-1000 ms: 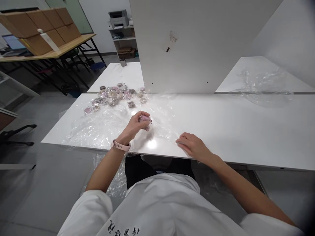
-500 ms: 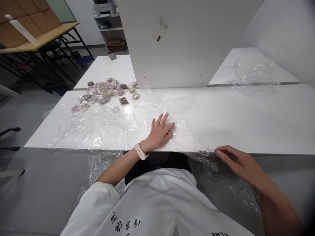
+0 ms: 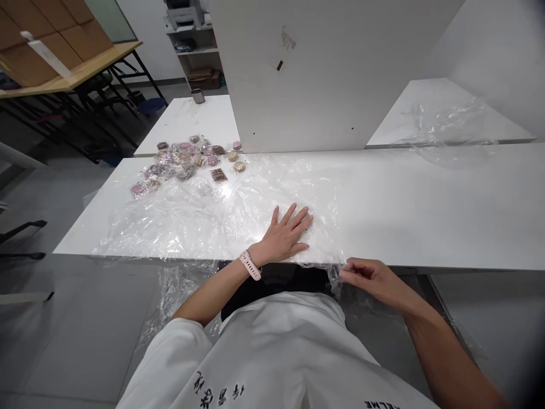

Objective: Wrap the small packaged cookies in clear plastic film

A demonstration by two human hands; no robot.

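A large sheet of clear plastic film (image 3: 191, 213) lies crumpled over the left half of the white table (image 3: 426, 216) and hangs down past its front edge. My left hand (image 3: 283, 236), with a pink watch band (image 3: 250, 265) at the wrist, rests flat on the film with its fingers spread. Whatever lies under that palm is hidden. At the front edge, my right hand (image 3: 368, 278) pinches the film's right border between thumb and fingers. Toward the back left lies a pile of small wrapped cookies (image 3: 185, 162) in pink, cream and brown.
An upright white panel (image 3: 332, 74) stands behind the table. More clear film (image 3: 451, 128) lies at the back right. A grey cup (image 3: 197, 95) stands on the rear left table. Farther left are a wooden table (image 3: 85, 68) and cardboard boxes (image 3: 51, 34).
My right hand has moved left along the front edge, drawing the film's border with it. My left hand stays on the film, its fingers now spread flatter and slightly farther right.
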